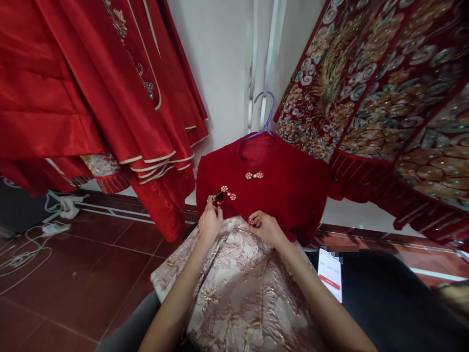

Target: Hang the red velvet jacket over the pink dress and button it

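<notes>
A dark red velvet dress top (289,190) hangs on a purple hanger (270,115), with a pale pink and gold brocade skirt (234,293) below it. Flower-shaped fasteners (254,175) join the front under the neckline. Lower down, the front gapes beside another flower fastener (224,189). My left hand (210,222) pinches the velvet edge at the left of this gap, near a small ornament. With closed fingertips, my right hand (266,229) holds a small flower fastener (251,221) at the front's lower edge, above the brocade.
Red satin garments (110,98) hang at the left, and an embroidered, sequined garment (381,88) hangs at the right. A lit phone (330,275) lies on a black surface (381,303). White cables (40,239) trail over the tiled floor (91,288).
</notes>
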A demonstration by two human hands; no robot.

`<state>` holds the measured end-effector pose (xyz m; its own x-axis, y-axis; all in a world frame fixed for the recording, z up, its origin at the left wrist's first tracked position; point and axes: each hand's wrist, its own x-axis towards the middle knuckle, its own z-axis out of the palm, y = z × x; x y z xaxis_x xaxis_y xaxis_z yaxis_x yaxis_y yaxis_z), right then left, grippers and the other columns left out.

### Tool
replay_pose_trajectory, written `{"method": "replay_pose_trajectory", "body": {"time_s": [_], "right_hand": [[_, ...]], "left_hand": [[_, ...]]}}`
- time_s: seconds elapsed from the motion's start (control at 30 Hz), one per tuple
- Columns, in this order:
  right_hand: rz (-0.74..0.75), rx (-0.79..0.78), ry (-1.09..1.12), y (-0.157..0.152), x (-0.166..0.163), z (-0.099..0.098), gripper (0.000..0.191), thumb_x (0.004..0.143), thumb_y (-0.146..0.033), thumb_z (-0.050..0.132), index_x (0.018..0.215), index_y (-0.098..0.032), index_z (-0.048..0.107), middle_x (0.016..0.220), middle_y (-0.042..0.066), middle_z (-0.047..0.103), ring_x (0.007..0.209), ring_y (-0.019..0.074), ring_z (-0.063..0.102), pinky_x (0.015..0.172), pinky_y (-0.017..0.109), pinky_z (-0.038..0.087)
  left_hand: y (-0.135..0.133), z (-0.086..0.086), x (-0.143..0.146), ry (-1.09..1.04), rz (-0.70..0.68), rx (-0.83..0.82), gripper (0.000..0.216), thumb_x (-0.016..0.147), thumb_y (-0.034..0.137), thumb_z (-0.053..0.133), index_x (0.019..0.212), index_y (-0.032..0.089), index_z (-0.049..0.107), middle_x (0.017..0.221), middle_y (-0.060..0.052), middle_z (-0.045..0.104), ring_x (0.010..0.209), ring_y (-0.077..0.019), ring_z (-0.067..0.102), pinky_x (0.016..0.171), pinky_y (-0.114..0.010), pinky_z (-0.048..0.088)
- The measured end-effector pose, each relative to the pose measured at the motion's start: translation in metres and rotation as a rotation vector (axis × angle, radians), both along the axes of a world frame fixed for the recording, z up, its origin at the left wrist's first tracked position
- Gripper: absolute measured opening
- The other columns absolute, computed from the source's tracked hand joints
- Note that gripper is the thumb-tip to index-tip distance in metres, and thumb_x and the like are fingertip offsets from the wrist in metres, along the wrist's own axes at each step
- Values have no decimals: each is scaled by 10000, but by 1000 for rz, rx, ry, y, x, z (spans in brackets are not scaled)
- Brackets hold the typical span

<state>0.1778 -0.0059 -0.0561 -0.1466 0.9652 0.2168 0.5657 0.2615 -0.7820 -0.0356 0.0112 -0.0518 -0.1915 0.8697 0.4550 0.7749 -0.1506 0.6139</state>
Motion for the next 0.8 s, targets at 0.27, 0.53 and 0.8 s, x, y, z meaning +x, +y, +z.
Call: {"method": "replay_pose_trajectory", "body": {"time_s": [0.27, 0.53, 0.8], "right_hand": [[171, -158, 223, 1, 15, 2, 269, 638, -285, 777, 858, -168, 674, 773, 29, 708, 728, 154, 658, 717, 298, 537], [187, -150, 301, 6, 6, -4, 276, 676, -387, 765, 827, -167, 696, 781, 57, 734, 745, 168, 689, 768, 319, 552], [193, -14, 349, 16, -31, 38, 186, 721, -306, 734, 843, -169, 705, 840, 53, 749, 759, 149, 699, 770, 291, 559]], "left_hand": [[21, -12, -8, -226, -188, 124, 256, 819, 207, 554, 1069, 160, 584, 969, -97, 645, 847, -194, 658, 844, -355, 533], [17, -11, 0, -535, -234, -1, 176, 738, 193, 675, 861, 178, 550, 784, -31, 675, 722, -148, 675, 725, -284, 549], [20, -5, 5, -581, -194, -82, 202, 637, 22, 651, 791, 152, 654, 735, -23, 706, 659, -135, 668, 690, -255, 544]]}}
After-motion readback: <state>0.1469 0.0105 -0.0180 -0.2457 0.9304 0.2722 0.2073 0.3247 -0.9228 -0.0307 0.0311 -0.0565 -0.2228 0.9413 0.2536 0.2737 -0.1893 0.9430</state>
